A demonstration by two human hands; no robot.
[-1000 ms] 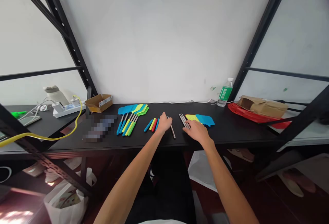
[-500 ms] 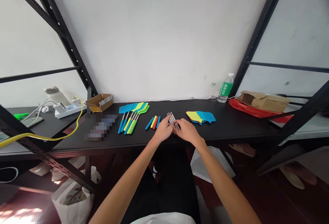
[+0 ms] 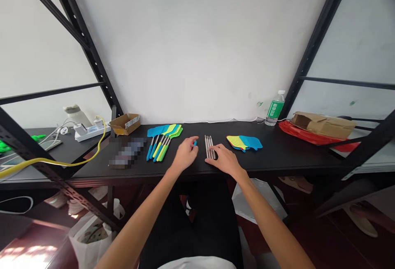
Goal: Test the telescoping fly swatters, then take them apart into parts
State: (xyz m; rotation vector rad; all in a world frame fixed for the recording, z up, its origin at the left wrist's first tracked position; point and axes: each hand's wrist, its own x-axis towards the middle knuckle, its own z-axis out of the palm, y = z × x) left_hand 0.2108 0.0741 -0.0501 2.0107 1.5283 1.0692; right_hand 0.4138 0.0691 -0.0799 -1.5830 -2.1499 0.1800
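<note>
My left hand (image 3: 184, 154) curls over the short coloured handles, hiding most of them; a blue handle (image 3: 195, 143) shows between its thumb and index finger. Several thin metal rods (image 3: 207, 142) lie side by side on the black table, just right of that hand. Around their near ends is my right hand (image 3: 225, 158), thumb at the bottom and fingers along the right side. Left of my hands, blue, yellow and green silicone spatulas (image 3: 165, 131) are fanned out in a row. Further right, loose spatula heads (image 3: 250, 142) in blue and yellow, with a red edge showing, are piled together.
A small open cardboard box (image 3: 125, 124) and a blurred-out item (image 3: 128, 154) are at the left. A water bottle (image 3: 275, 108) stands at the back right, near a brown carton (image 3: 322, 125) on red plastic (image 3: 299, 134). A yellow cable (image 3: 70, 164) crosses the left table edge.
My left hand has left the metal rods and moved left over the coloured handles, covering them. My right hand stays at the rods. The view has shifted slightly.
</note>
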